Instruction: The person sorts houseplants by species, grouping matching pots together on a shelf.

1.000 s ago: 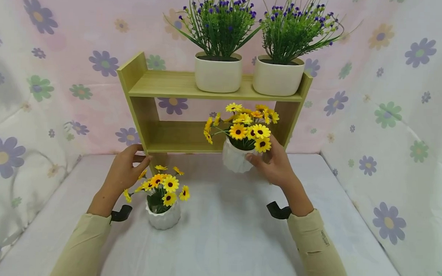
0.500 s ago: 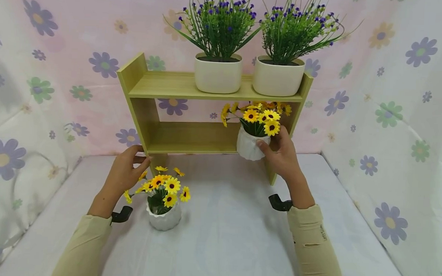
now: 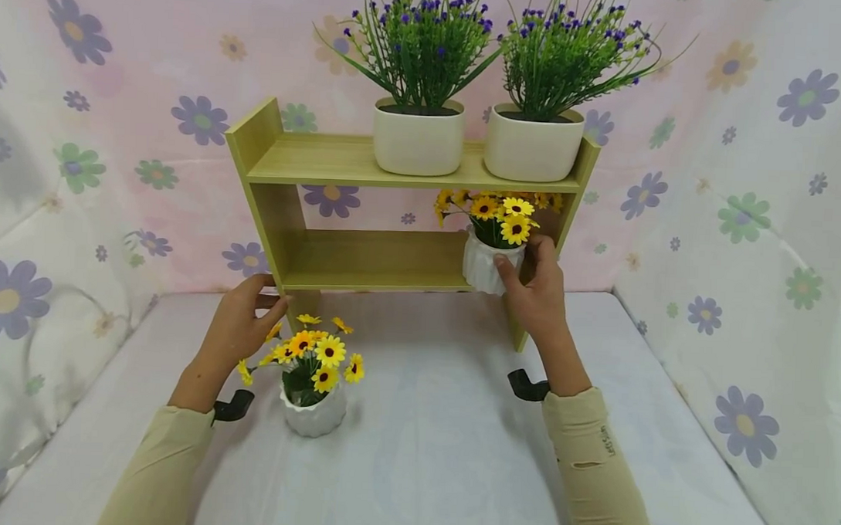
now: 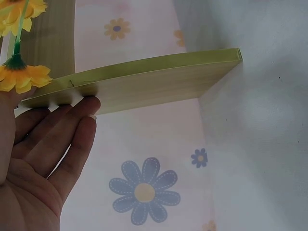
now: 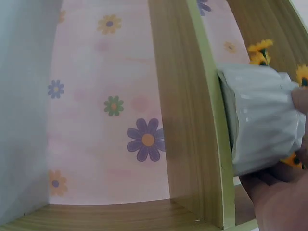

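Observation:
My right hand [image 3: 539, 294] grips the white ribbed pot of a yellow artificial flower plant [image 3: 491, 266] by its side, thumb in front. The pot is upright at the right end of the wooden shelf unit's lower shelf [image 3: 379, 261]; in the right wrist view the white pot [image 5: 262, 115] has its base right at the shelf's front edge. Some blooms are hidden behind the upper board. My left hand [image 3: 241, 318] holds the unit's left side panel, its fingers [image 4: 79, 113] against the outer face. Before it, a second yellow flower pot [image 3: 314, 413] stands on the table.
Two cream pots with purple-flowered plants, the left pot [image 3: 419, 143] and the right pot [image 3: 533, 148], stand on the upper shelf. A flower-patterned curtain [image 3: 116, 229] surrounds the white-covered table [image 3: 414, 448] at the back and sides.
My right hand has carried the flower pot to the right and back, into the lower shelf opening at its right end. The left hand has stayed on the side panel.

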A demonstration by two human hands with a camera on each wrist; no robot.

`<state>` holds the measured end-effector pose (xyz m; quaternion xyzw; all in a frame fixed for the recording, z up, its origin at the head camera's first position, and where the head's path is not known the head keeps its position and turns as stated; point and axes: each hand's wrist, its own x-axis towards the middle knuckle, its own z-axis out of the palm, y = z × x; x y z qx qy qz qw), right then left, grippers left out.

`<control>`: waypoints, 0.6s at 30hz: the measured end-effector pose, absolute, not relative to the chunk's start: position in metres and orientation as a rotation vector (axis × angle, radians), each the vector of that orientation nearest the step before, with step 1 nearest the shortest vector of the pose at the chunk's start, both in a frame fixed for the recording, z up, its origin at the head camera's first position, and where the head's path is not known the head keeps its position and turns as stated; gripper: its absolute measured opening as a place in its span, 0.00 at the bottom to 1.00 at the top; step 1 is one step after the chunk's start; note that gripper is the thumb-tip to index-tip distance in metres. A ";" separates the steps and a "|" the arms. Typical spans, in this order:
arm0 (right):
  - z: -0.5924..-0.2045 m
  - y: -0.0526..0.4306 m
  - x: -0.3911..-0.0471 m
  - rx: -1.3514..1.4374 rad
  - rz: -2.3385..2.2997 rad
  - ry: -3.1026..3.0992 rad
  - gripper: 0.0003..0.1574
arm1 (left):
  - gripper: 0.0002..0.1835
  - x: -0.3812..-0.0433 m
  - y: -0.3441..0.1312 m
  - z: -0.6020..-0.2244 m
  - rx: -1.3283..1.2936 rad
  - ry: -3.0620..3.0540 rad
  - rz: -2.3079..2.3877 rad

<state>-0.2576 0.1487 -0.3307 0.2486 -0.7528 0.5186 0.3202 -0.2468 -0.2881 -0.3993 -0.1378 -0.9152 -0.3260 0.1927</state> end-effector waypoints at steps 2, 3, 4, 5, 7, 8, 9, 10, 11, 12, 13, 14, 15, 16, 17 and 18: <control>-0.332 0.145 -0.257 0.606 1.308 -1.963 0.25 | 0.24 -0.247 -0.288 -0.399 -0.388 -2.568 -0.915; -0.333 0.143 -0.257 0.586 1.294 -1.955 0.25 | 0.24 -0.247 -0.289 -0.400 -0.389 -2.566 -0.915; -0.336 0.144 -0.261 0.562 1.273 -1.947 0.25 | 0.24 -0.247 -0.289 -0.400 -0.386 -2.568 -0.912; -0.341 0.144 -0.265 0.532 1.253 -1.943 0.26 | 0.24 -0.247 -0.288 -0.399 -0.385 -2.570 -0.913; -0.348 0.145 -0.273 0.495 1.235 -1.921 0.27 | 0.23 -0.247 -0.288 -0.398 -0.374 -2.576 -0.911; -0.352 0.146 -0.276 0.479 1.229 -1.909 0.28 | 0.23 -0.247 -0.288 -0.398 -0.370 -2.579 -0.911; -0.356 0.147 -0.280 0.461 1.218 -1.898 0.29 | 0.23 -0.247 -0.288 -0.398 -0.371 -2.580 -0.911; -0.360 0.148 -0.284 0.442 1.209 -1.888 0.29 | 0.23 -0.247 -0.288 -0.398 -0.371 -2.581 -0.911; -0.360 0.147 -0.283 0.424 1.205 -1.879 0.30 | 0.23 -0.247 -0.288 -0.398 -0.375 -2.579 -0.915; -0.361 0.146 -0.283 0.406 1.204 -1.869 0.29 | 0.23 -0.247 -0.288 -0.398 -0.378 -2.576 -0.916; -0.361 0.145 -0.283 0.380 1.194 -1.865 0.29 | 0.23 -0.247 -0.288 -0.399 -0.383 -2.572 -0.918; -0.362 0.144 -0.282 0.355 1.187 -1.860 0.29 | 0.23 -0.246 -0.288 -0.399 -0.388 -2.568 -0.920; -0.362 0.143 -0.282 0.334 1.176 -1.851 0.28 | 0.24 -0.246 -0.289 -0.399 -0.391 -2.565 -0.921; -0.362 0.142 -0.282 0.314 1.163 -1.840 0.28 | 0.24 -0.246 -0.289 -0.399 -0.390 -2.565 -0.920; -0.362 0.140 -0.282 0.299 1.143 -1.829 0.29 | 0.25 -0.246 -0.289 -0.399 -0.385 -2.565 -0.920; -0.362 0.139 -0.281 0.285 1.124 -1.816 0.29 | 0.26 -0.246 -0.289 -0.399 -0.378 -2.568 -0.917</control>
